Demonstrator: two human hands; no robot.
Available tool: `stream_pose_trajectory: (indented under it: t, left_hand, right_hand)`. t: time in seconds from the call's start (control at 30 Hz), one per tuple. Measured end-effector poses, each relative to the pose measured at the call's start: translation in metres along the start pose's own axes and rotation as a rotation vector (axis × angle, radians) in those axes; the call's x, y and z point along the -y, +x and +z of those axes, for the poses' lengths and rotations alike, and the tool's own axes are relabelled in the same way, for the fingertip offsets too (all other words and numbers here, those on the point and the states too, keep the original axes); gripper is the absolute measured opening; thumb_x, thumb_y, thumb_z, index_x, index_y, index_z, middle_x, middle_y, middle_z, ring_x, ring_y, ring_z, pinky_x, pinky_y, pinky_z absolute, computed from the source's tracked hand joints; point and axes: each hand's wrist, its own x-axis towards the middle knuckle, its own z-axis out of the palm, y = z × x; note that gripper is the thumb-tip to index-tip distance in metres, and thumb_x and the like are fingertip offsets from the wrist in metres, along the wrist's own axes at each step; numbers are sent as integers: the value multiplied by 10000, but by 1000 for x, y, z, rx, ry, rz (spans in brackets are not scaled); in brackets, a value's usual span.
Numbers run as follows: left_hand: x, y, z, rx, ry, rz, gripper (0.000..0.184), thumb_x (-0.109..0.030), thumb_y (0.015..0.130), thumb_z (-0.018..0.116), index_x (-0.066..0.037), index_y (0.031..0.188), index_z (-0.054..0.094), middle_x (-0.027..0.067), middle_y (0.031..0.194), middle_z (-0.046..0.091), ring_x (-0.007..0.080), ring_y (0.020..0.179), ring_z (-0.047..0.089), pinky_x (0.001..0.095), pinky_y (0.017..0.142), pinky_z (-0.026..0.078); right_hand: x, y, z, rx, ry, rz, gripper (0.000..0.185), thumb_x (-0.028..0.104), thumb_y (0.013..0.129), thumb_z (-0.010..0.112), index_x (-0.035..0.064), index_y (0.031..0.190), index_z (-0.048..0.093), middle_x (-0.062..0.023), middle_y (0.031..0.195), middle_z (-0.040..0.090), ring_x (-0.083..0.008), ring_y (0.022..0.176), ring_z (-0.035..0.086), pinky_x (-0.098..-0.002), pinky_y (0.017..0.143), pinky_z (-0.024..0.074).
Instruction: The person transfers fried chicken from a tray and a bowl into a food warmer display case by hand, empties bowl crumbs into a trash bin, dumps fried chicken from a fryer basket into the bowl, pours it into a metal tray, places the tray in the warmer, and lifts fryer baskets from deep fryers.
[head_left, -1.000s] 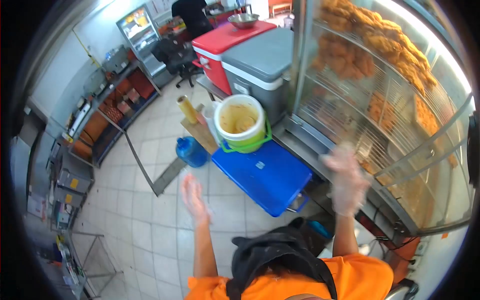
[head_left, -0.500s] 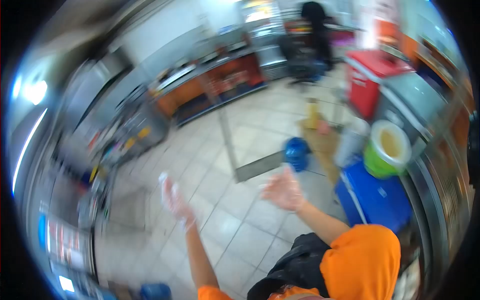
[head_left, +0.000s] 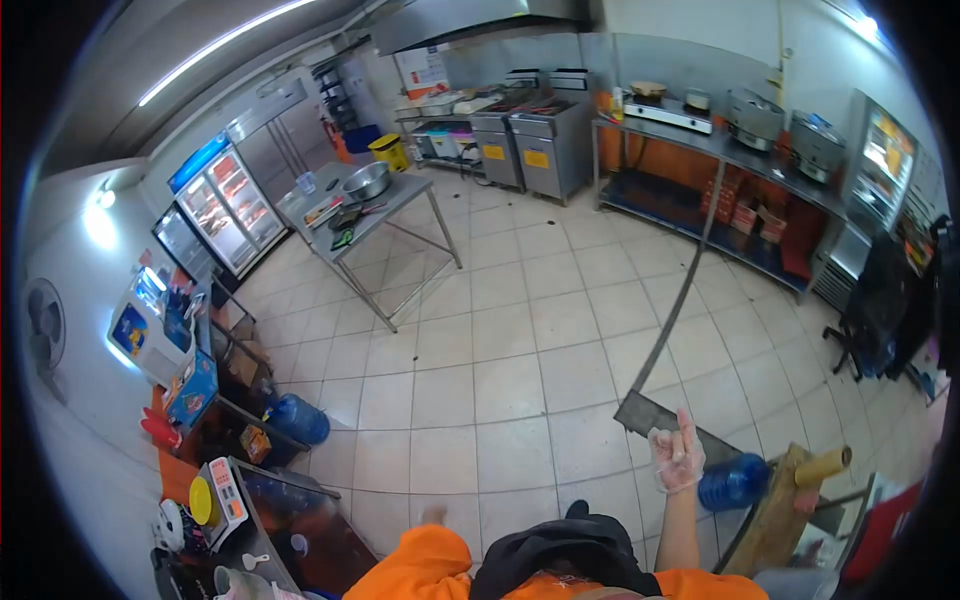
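Note:
My right hand (head_left: 678, 462), in a clear plastic glove, is raised over the floor at the lower right. One finger points up, the others look partly bent, and nothing is in it. Close beside it stands a blue water jug (head_left: 735, 482), apart from the hand. Of my left hand (head_left: 434, 515) only a small blurred patch shows, next to the orange sleeve (head_left: 425, 565); its fingers cannot be made out.
A steel table (head_left: 405, 190) holding a metal bowl (head_left: 367, 181) stands ahead on the left. Fryers (head_left: 550, 150) and a long counter (head_left: 740, 155) line the far wall. A scale (head_left: 226, 492) sits at lower left. A wooden board (head_left: 770, 525) is at lower right.
The view has swung left, bringing the steel table and display fridge into sight. Both gloved hands were held out in front; the left has dropped down beside the body.

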Motion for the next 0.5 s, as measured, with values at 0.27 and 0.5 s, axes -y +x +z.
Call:
stream_pose_trajectory:
  t: [0.27, 0.5]
  left_hand:
    - [-35, -25, 4, 194, -223, -372, 568, -482, 965, 370, -78, 1341, 508, 153, 1411, 466, 302, 1328, 408, 427, 1111, 310]
    - [-164, 119, -49, 273, -256, -293, 585, -484, 975, 352, -78, 1380, 464, 150, 1450, 422, 289, 1365, 362, 418, 1129, 282]
  right_hand:
    - [-81, 320, 100, 392, 23, 364, 497, 434, 1004, 390, 203, 1442, 344, -179, 1297, 550, -351, 1102, 603, -423, 715, 586]
    - [-239, 611, 50, 104, -110, 419, 374, 484, 948, 505, 122, 871, 565, -54, 833, 580, -280, 858, 599, -428, 721, 491]
